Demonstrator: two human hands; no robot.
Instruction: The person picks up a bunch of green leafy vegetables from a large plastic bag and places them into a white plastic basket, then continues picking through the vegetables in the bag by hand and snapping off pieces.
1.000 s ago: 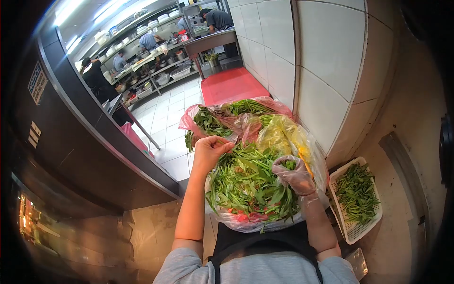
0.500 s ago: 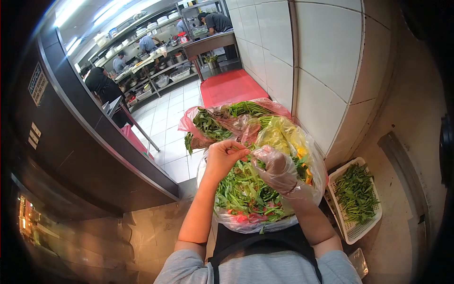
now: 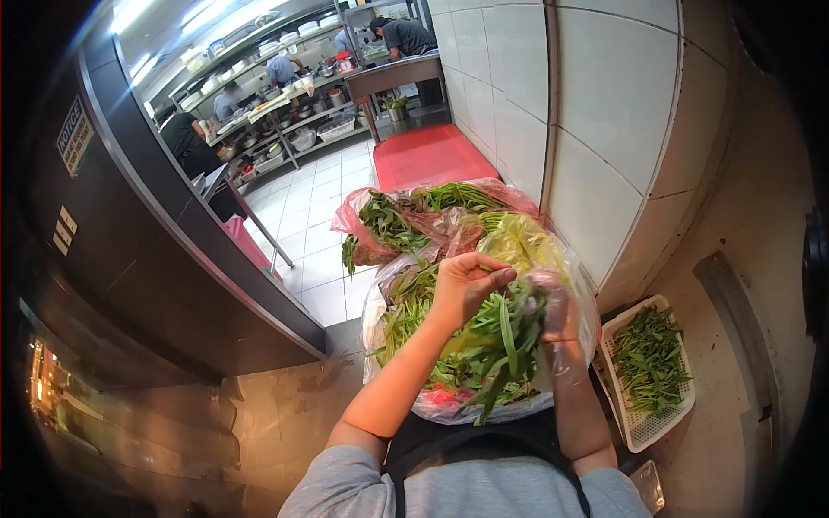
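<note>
My gloved right hand [image 3: 557, 312] gripped a bunch of leafy greens [image 3: 503, 338], steadying it above the bag [image 3: 374, 326]. My bare left hand [image 3: 465, 281] pinched its stems.

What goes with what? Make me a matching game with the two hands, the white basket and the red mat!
Things:
1. left hand
2. right hand
3. white basket
4. red mat

Matches:
A. lies flat, farthest from the person
B. gloved in clear plastic
C. bare, fingers curled on the greens
D. sits at the right with leaves inside

Pairs: 1-C, 2-B, 3-D, 4-A
</note>
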